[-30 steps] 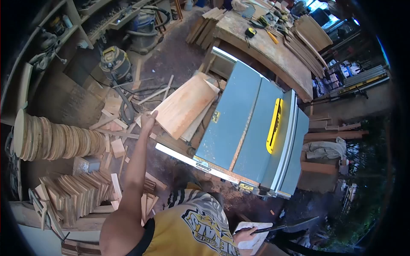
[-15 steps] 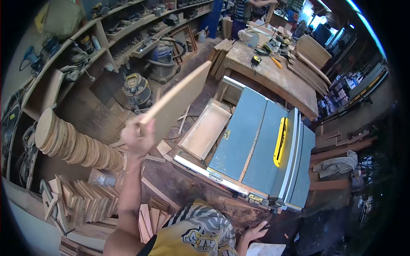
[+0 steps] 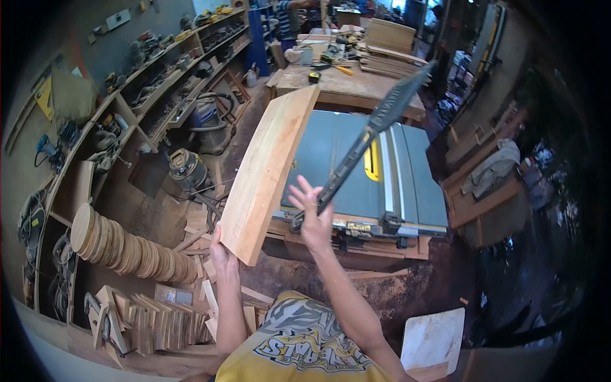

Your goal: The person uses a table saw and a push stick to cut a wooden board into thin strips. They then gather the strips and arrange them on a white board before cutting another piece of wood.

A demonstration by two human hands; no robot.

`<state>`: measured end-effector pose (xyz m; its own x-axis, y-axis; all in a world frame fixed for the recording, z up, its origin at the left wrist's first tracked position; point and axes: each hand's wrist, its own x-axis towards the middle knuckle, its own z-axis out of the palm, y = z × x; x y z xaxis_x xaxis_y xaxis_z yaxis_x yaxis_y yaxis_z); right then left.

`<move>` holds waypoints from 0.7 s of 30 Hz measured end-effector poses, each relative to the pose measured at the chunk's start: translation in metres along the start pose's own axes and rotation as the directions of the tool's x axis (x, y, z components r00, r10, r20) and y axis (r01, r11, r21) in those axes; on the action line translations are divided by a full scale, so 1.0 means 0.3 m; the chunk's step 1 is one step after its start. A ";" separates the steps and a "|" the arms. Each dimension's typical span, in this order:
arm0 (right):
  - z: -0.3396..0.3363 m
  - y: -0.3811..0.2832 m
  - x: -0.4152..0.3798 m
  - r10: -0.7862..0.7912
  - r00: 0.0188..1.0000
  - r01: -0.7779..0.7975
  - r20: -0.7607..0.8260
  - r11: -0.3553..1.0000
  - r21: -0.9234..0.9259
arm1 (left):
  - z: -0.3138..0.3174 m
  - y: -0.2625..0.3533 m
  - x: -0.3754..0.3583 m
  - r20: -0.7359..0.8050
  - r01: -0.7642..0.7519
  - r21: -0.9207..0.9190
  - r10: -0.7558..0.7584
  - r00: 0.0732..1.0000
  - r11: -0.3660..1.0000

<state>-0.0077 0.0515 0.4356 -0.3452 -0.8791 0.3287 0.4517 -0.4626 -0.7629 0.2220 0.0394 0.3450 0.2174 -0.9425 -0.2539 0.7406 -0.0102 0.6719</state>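
Observation:
My left hand (image 3: 224, 254) grips the lower end of a thick pale wooden board (image 3: 270, 169), held up on a slant to the left of the table saw (image 3: 347, 143). In my right hand (image 3: 315, 223) is a long black push stick (image 3: 356, 149) with slots along its shaft and lettering on its broad upper end. It leans up and right, overlapping the saw table in this view. Some fingers of that hand are spread to the left, while the stick rests against the thumb side. The saw's yellow insert (image 3: 371, 160) shows partly behind the stick.
A workbench (image 3: 356, 83) with stacked boards and tools stands behind the saw. On the left are a row of round wooden discs (image 3: 130, 245), stacked wood pieces (image 3: 156, 325), a shop vacuum (image 3: 186, 167) and shelves (image 3: 121, 137). Offcuts litter the floor. A white panel (image 3: 433, 337) lies lower right.
My right hand has risen from low beside my body, where it was empty, and now has the push stick. The board has turned to show its broad face. The view has shifted.

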 end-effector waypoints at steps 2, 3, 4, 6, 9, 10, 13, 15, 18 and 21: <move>0.019 -0.028 -0.046 0.057 0.998 -0.056 0.000 0.992 0.110 | -0.020 -0.012 -0.056 0.076 0.039 -0.004 -0.038 0.996 0.999; 0.030 -0.040 -0.066 0.028 1.000 -0.028 0.003 0.988 0.150 | -0.016 -0.012 -0.093 0.113 0.058 -0.003 -0.057 0.992 0.998; 0.037 -0.047 -0.086 -0.001 1.000 0.000 0.002 0.982 0.191 | -0.016 -0.021 -0.133 0.091 0.082 0.054 -0.087 0.992 0.995; 0.029 -0.060 -0.118 -0.094 0.996 0.093 -0.003 0.973 0.211 | -0.042 -0.036 -0.185 0.076 0.103 0.116 -0.113 0.991 0.988; 0.011 -0.074 -0.161 -0.160 0.986 0.160 -0.048 0.987 0.003 | -0.103 -0.053 -0.202 0.162 0.114 0.053 -0.121 0.979 0.992; 0.014 -0.074 -0.169 -0.162 0.985 0.163 -0.059 0.986 0.021 | -0.118 -0.051 -0.204 0.201 0.122 0.036 -0.127 0.971 0.992; 0.012 -0.116 -0.196 -0.122 0.989 0.118 -0.080 0.992 -0.054 | -0.115 -0.024 -0.234 0.271 0.145 0.071 -0.159 0.949 0.987; 0.000 -0.113 -0.198 -0.121 0.985 0.109 -0.122 0.989 -0.105 | -0.105 -0.019 -0.253 0.260 0.154 0.079 -0.169 0.951 0.985; -0.049 -0.086 -0.203 -0.086 0.975 0.037 -0.207 0.973 -0.229 | -0.112 -0.026 -0.240 0.257 0.075 0.112 -0.101 0.961 0.991; -0.092 -0.038 -0.223 -0.099 0.951 0.066 -0.295 0.991 -0.119 | -0.053 -0.022 -0.197 0.253 0.061 0.128 -0.092 0.963 0.990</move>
<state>-0.0125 0.1187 0.4069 -0.6151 -0.7561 0.2237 0.3271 -0.5028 -0.8002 0.2144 0.1004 0.3444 -0.0198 -0.9913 -0.1300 0.6648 -0.1101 0.7388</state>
